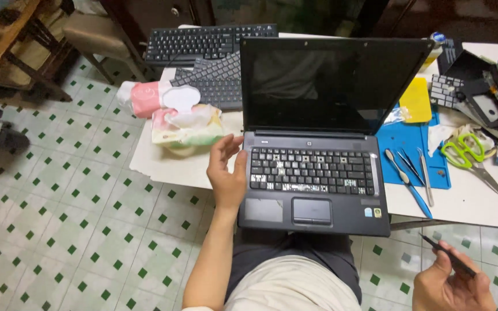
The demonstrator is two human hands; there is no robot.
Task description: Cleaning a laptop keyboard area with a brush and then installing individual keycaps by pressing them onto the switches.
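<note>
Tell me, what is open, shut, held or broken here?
Laptop: lid open, screen dark, several keys missing.
Left hand: open, resting on the laptop's left edge.
Right hand: closed on a thin black tool.
Green scissors: lying on the table, blades shut.
Wipes pack: open, a wipe sticking out.

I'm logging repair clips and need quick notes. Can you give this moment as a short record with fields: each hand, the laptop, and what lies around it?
left hand: open, resting against the left edge of the laptop
right hand: off the table, low right, fingers closed on a thin dark tool
laptop state: lid open, screen dark, several keycaps missing
blue mat: right of the laptop, with tweezers and small tools on it
green-handled scissors: further right on the table
spare keyboards: behind the laptop, left
tissue packs: left of the laptop
</note>
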